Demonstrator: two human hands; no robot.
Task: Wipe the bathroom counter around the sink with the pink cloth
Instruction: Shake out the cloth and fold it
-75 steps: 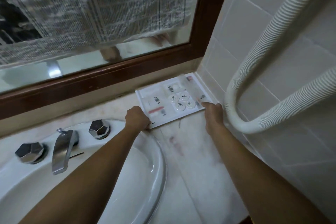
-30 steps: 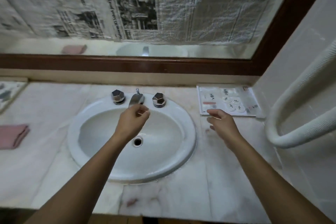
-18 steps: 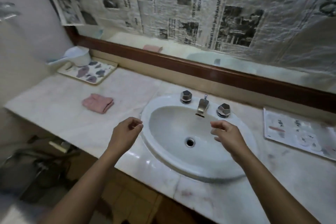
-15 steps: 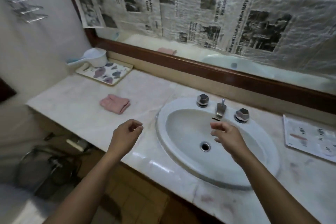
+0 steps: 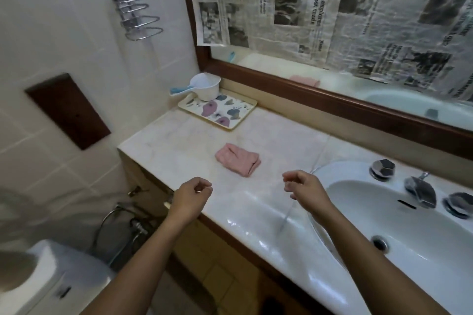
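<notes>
The pink cloth (image 5: pixel 238 162) lies folded on the pale marble counter (image 5: pixel 179 143), left of the white sink (image 5: pixel 409 225). My left hand (image 5: pixel 190 198) hovers over the counter's front edge, below and left of the cloth, fingers loosely curled and holding nothing. My right hand (image 5: pixel 303 188) hangs above the counter by the sink's left rim, to the right of the cloth, fingers also loosely curled and empty. Neither hand touches the cloth.
A patterned tray (image 5: pixel 217 111) with a white scoop (image 5: pixel 204 85) sits in the counter's far left corner. The chrome tap (image 5: pixel 421 190) and two knobs stand behind the basin. A newspaper-covered mirror runs along the back. A toilet tank (image 5: pixel 51 279) stands lower left.
My view has swung left from the right end of the counter to the left side. Both hands left the white card and moved left past the sink toward the pink cloth.
</notes>
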